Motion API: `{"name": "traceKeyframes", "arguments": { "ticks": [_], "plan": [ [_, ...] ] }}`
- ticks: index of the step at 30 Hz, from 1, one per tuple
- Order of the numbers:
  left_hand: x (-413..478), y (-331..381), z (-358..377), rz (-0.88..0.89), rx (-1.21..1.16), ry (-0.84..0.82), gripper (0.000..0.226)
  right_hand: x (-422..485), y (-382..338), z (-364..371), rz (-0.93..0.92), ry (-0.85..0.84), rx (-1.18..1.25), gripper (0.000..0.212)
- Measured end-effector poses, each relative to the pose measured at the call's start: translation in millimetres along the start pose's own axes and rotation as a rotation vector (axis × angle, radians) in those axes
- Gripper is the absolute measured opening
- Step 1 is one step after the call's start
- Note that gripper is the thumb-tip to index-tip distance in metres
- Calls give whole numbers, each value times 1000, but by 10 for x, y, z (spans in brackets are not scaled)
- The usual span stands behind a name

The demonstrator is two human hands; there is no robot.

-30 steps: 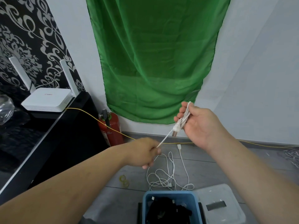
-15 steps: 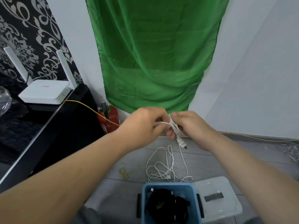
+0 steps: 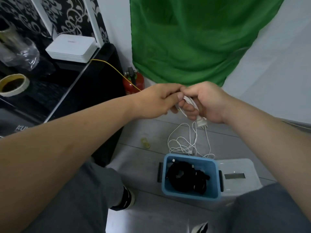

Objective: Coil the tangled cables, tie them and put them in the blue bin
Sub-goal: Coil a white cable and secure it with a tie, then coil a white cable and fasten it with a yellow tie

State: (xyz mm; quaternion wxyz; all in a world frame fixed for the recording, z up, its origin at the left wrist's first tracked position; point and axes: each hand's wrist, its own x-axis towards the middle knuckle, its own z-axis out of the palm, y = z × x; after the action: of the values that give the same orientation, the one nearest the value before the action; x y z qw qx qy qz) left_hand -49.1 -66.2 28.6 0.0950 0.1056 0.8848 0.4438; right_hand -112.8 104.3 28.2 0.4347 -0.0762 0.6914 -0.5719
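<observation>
White cable (image 3: pixel 189 102) first: we've got a few loops of it bunched between both hands, dead centre. Its plug (image 3: pixel 202 122) pokes out under the right fist, and the rest trails down to a loose tangle on the floor at roughly 6 o'clock from the hands.

Left to right then: there's a tape roll (image 3: pixel 12 84) on the black cabinet (image 3: pixel 94 91) way out at 9 o'clock, and a white router (image 3: pixel 71 47) up around 10. Our left hand (image 3: pixel 156 101) looks to be pinching the top of the bunch, thumb against fingertips. Our right hand (image 3: pixel 203 101) is curled round the loops.

The blue bin (image 3: pixel 217 179) sits at 6 o'clock with black cables (image 3: pixel 183 177) already inside, and its clear lid (image 3: pixel 247 167) lies at the bin's 3 o'clock.

We'd call it about halfway. The black ones are binned, and the white one is only partly coiled, not tied, not in.

Writing: just "KU" on the cabinet front, with our arm hiding the rest. The router's red logo is too small to read.
</observation>
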Motion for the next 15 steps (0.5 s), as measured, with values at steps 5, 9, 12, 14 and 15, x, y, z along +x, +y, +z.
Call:
{"name": "traceKeyframes", "arguments": {
  "ticks": [5,9,12,14,15],
  "plan": [
    [-211,-242,-112,-135,69,129,26,231,-39,336,3,2,6,41],
    [-314,-357,-145,-237,130,155,30,439,44,617,-88,159,-134,41],
    [-333,-407,-147,-298,144,181,32,492,86,681,-75,182,-175,47],
    [-337,-435,-148,-350,139,235,35,451,101,671,-30,156,-193,48],
    [-334,-450,-143,-382,70,265,35,420,114,656,-15,141,-202,46]
  ]
}}
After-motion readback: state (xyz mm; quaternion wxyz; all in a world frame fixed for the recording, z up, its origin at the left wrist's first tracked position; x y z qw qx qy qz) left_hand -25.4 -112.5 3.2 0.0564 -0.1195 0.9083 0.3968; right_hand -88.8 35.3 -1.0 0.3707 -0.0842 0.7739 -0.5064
